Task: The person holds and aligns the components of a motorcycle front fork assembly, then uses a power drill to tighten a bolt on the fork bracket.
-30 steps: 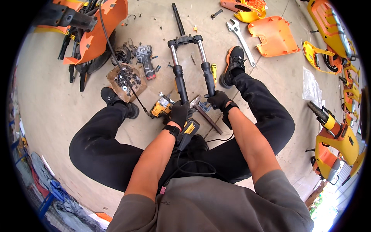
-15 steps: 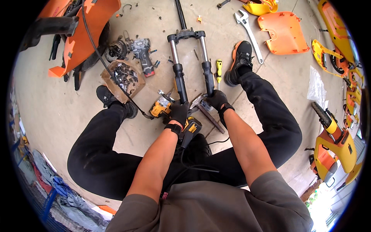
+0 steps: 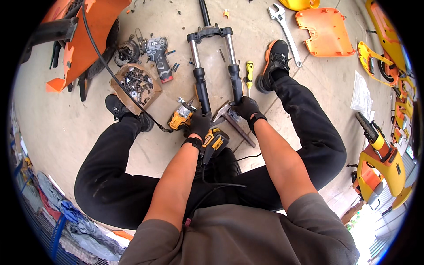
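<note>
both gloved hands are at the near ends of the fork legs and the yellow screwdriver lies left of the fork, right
Not quite: the head view shows the yellow screwdriver right of the fork, not left. The left hand and right hand are at the legs' near ends.

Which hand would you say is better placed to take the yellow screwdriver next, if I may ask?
Probably the right hand: it holds the fork leg nearer the screwdriver, while the left hand holds the farther leg.
</note>
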### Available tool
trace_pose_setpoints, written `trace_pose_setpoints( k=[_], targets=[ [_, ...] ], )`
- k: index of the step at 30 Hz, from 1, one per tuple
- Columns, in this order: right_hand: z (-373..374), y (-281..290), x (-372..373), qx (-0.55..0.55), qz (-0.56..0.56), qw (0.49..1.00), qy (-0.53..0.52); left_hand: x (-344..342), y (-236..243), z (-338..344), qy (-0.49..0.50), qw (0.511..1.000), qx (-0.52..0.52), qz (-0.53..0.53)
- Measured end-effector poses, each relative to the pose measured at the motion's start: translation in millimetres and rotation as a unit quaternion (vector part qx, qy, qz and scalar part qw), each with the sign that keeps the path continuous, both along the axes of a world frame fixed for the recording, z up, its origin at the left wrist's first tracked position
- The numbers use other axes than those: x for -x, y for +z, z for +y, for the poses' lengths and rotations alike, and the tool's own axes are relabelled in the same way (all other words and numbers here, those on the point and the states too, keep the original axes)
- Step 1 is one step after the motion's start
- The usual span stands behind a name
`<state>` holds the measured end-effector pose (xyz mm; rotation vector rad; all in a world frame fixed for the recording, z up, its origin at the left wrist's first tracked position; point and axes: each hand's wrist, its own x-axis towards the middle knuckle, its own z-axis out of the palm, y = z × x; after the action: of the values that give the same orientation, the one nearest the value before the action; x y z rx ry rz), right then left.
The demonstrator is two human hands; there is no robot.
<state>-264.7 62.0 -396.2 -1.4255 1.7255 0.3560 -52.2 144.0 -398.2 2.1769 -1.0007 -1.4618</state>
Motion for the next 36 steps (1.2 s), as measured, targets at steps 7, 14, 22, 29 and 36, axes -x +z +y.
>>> trace_pose_setpoints(
  k=[7,14,22,29,36],
  targets=[
    [2,4,-5,-0.017,0.008,1.000,-0.015,-4,8,-4,-0.003,0.999,-0.019,0.042],
    [2,15,-13,-0.038,0.057,0.998,-0.007,-3,6,-4,-0.012,0.998,-0.047,0.047],
    [-1,6,-8,-0.050,0.049,0.998,0.011,-1,12,-7,-0.022,0.998,-0.050,0.023],
    [-73,-17,26,0.032,0.060,0.979,0.193,4,-5,2,-0.004,1.000,0.002,0.020],
    [-240,49,-48,0.186,-0.046,0.981,-0.028,4,1,3,-0.004,1.000,-0.023,-0.016]
  ],
)
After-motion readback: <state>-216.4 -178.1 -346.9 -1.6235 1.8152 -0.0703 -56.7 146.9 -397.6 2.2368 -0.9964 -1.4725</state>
